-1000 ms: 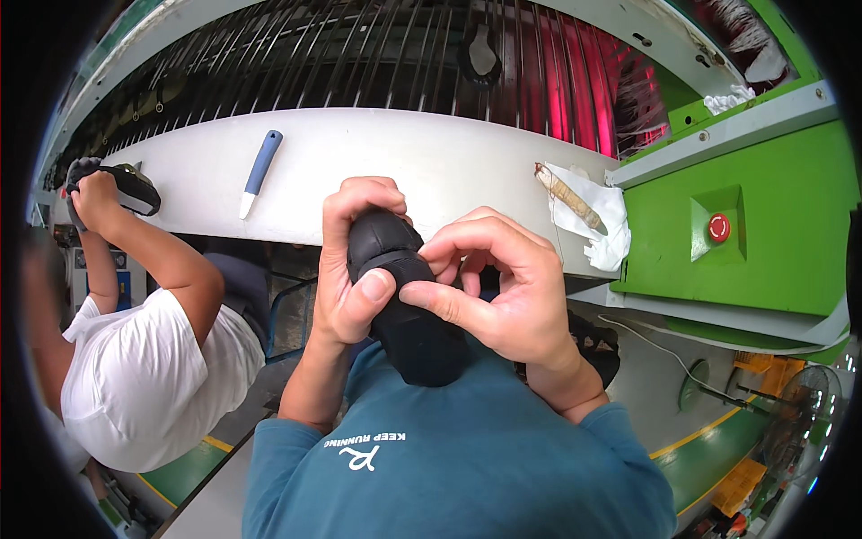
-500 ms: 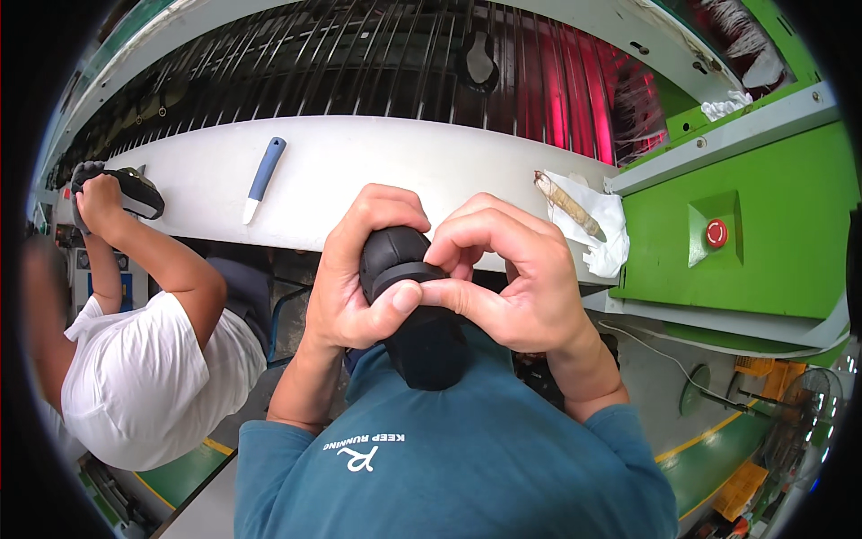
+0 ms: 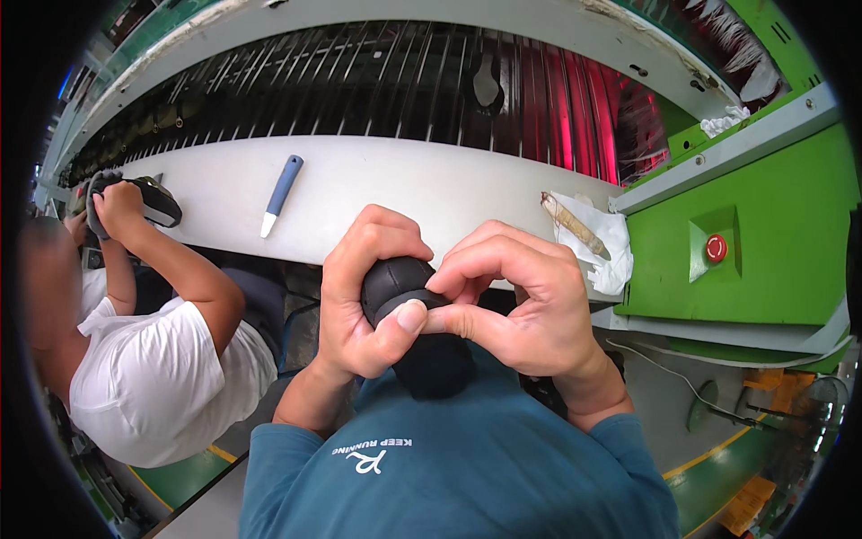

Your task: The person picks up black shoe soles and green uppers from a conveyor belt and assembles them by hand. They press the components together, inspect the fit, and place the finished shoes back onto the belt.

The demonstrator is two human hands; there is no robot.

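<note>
Close to my chest, a black shoe [image 3: 433, 364] is held end-on, with a dark band running around it. My left hand [image 3: 364, 296] wraps its far left side, fingers curled over and thumb laid across the band. From the other side, my right hand [image 3: 525, 301] pinches the band's edge between thumb and fingertips, right beside my left thumb. Whether the pinch holds anything besides the shoe's edge is hidden. Beyond my hands, a blue-handled knife [image 3: 283, 196] with a pale blade lies on the white worktop [image 3: 350, 180].
A wrapped stick-like tool [image 3: 575, 225] rests on white cloth [image 3: 612, 260] at right, beside a green machine panel [image 3: 754, 234] with a red button [image 3: 716, 248]. Behind the worktop, a roller conveyor [image 3: 404, 81] carries another shoe [image 3: 486, 83]. At left, a co-worker [image 3: 175, 377] handles a dark shoe [image 3: 157, 202].
The view has shifted slightly, so the worktop and knife appear lower and farther right. My hands keep nearly the same grip on the shoe. The co-worker's arms have moved little.
</note>
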